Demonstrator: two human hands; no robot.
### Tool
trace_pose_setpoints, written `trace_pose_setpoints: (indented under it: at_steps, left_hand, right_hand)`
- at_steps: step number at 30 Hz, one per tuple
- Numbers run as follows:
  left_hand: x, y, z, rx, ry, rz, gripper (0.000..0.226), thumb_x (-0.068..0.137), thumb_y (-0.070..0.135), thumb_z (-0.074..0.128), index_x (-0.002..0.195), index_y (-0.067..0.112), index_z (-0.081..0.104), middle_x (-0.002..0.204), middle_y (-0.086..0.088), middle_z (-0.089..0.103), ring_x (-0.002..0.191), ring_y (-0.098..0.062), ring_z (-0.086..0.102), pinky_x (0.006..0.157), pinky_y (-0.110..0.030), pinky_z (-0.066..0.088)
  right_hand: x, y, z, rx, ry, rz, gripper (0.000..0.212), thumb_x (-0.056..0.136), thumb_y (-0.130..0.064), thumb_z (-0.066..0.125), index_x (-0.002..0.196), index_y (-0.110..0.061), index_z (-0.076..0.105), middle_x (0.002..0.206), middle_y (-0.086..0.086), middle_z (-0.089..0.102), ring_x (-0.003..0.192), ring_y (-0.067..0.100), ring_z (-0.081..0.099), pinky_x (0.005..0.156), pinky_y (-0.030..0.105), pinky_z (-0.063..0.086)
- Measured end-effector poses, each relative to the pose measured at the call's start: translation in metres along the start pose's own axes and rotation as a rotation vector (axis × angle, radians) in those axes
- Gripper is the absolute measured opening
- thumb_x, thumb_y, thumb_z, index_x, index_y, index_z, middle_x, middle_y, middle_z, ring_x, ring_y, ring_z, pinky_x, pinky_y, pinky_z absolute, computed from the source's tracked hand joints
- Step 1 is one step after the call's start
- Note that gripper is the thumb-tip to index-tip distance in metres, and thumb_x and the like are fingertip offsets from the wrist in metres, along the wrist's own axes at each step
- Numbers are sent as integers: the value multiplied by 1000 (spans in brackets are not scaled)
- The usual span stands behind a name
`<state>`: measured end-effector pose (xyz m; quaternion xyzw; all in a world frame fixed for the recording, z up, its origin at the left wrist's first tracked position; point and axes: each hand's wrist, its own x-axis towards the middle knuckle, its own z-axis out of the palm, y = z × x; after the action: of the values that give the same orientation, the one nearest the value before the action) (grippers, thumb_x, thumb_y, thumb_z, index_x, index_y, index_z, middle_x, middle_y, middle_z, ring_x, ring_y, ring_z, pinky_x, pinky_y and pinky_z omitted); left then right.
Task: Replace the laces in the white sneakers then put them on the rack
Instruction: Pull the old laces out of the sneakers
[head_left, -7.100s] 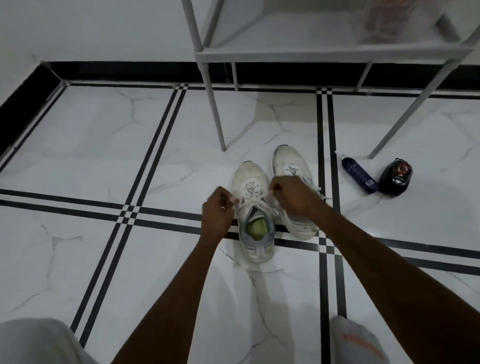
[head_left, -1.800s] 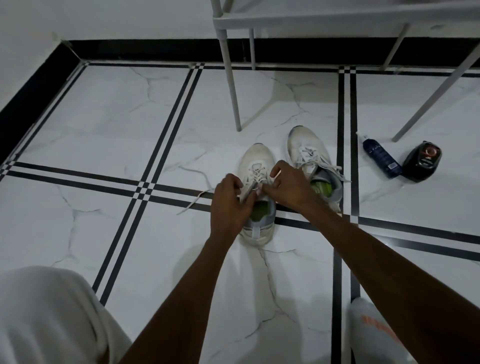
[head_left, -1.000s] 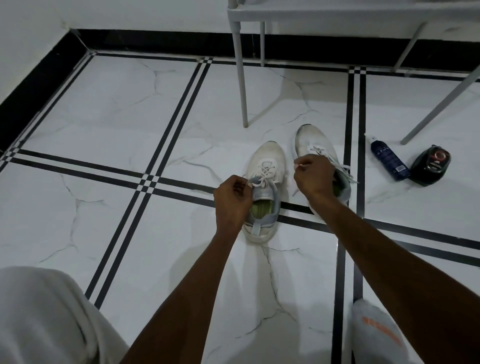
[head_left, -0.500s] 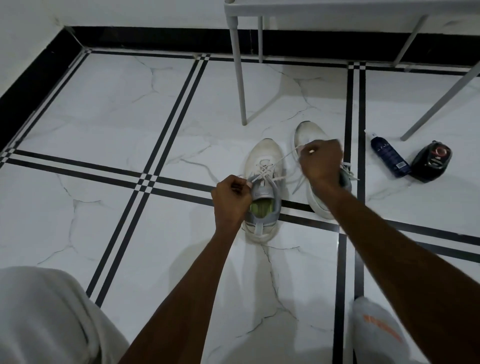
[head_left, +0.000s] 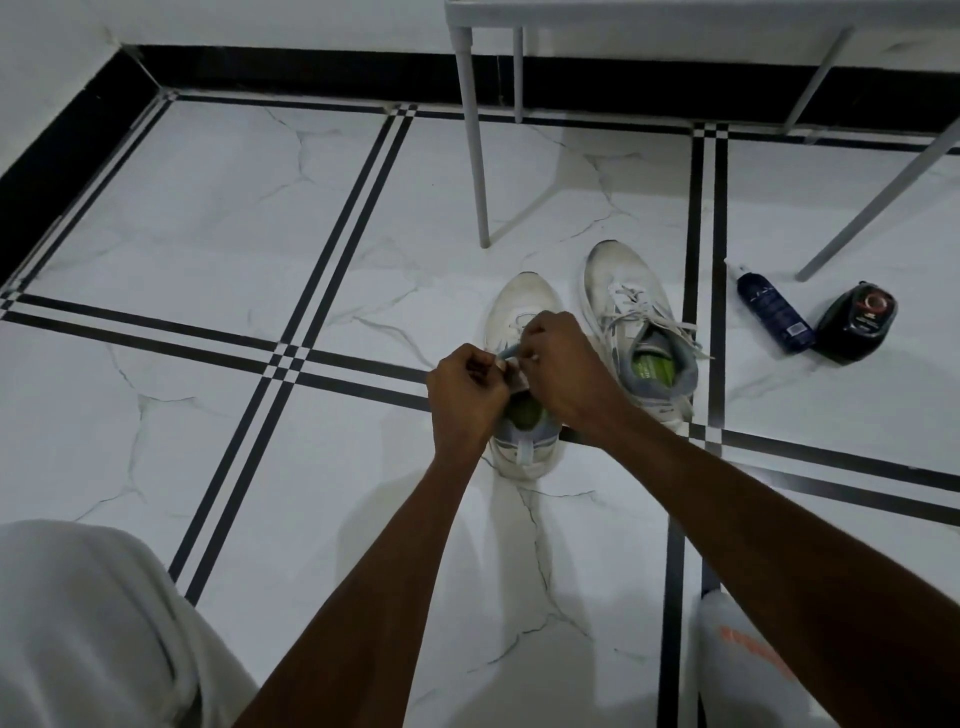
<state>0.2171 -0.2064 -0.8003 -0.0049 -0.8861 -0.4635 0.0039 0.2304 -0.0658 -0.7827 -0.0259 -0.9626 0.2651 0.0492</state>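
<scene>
Two white sneakers stand side by side on the tiled floor, toes pointing away from me. Over the tongue of the left sneaker (head_left: 522, 306) my left hand (head_left: 465, 392) and my right hand (head_left: 563, 371) meet, each with fingers curled and pinching its white lace (head_left: 511, 358). Most of that lace is hidden under my hands. The right sneaker (head_left: 631, 306) is laced, with loose lace ends trailing to its right. The white rack (head_left: 470, 130) stands behind the sneakers; only its legs and lowest shelf edge show.
A dark blue spray bottle (head_left: 774, 314) lies on the floor right of the sneakers, beside a black rounded container (head_left: 857, 325). A black skirting runs along the wall. My white-clad knee (head_left: 88, 623) and a white sock (head_left: 743, 660) fill the lower corners.
My right hand, which had pulled the lace up and to the right, has come back down to the tongue of the left sneaker and now meets my left hand.
</scene>
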Motion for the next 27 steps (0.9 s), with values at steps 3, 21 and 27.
trace_pose_setpoints:
  at_steps: [3,21,27]
  left_hand:
    - [-2,0,0,-16,5,18,3,83,11,71,83,9,71,71,3,71,67,-11,67,68,-29,57]
    - [-5,-5,1,-3,16,85,10,88,16,72,96,10,72,74,7,68,68,-4,64,65,-6,45]
    - [-3,-8,0,1,-3,102,9,90,18,69,89,9,71,70,8,66,66,0,64,61,-12,48]
  right_hand:
    - [17,33,-33,211,364,440,15,81,-8,66,70,-2,75,71,11,72,68,21,68,72,20,49]
    - [1,-1,-5,-107,-176,34,16,93,-20,62,99,-11,74,118,8,55,106,26,54,86,40,51]
    - [14,17,-30,202,321,384,23,96,-11,58,116,-2,53,124,18,49,101,26,54,80,19,34]
